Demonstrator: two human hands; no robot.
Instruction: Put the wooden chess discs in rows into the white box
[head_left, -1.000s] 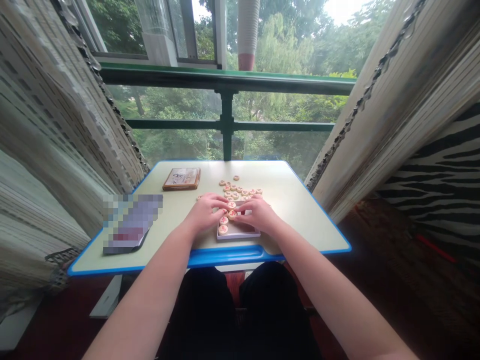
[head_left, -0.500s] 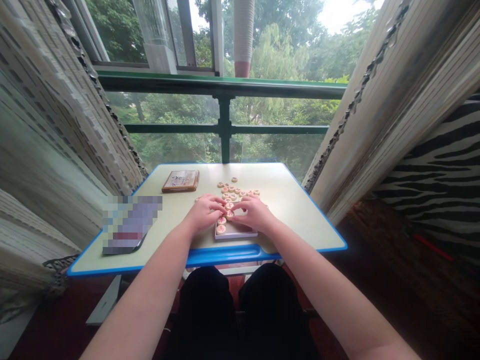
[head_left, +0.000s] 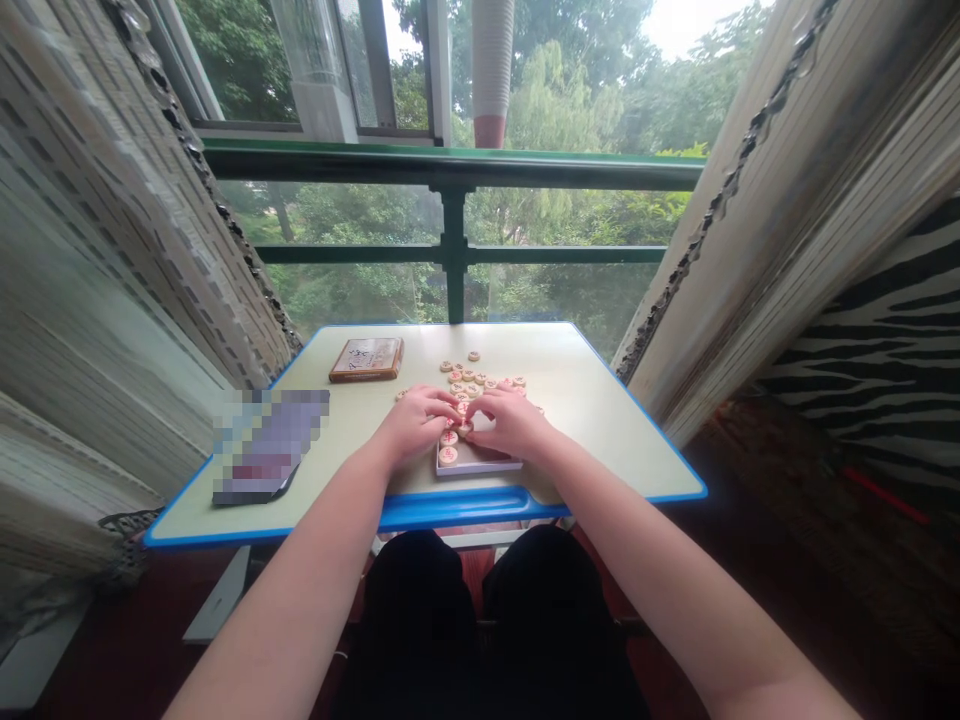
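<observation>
Hands: the left hand (head_left: 417, 425) and the right hand (head_left: 514, 422) are close together, with fingertips almost meeting over the near middle of the table (head_left: 450, 512). Both rest low over a piece at the far end of a shallow white box (head_left: 480, 465). Whether either hand grips it, I cannot tell.

Pieces: round wooden xiangqi pieces (head_left: 448, 456) with red characters sit in the box along its left side. A loose cluster (head_left: 469, 378) lies on the table just beyond the hands, with a single piece (head_left: 474, 355) further out toward the far edge.

Handling: these look light, stiff and smooth-edged, so they should slide easily on the table. The rim looks like the surest place to pinch one, with the flat faces likely to give less purchase.

Hidden: the hands cover the box's far end and some of the nearest pieces, so the count cannot be told. Most characters are too small to read.

Around: a brown wooden case (head_left: 366, 360) lies near the far edge, left of the pieces. A pixelated, unreadable object (head_left: 270, 445) lies near the left edge. Bamboo blinds (head_left: 780, 250) flank the table, and a green railing (head_left: 454, 250) stands beyond it.
</observation>
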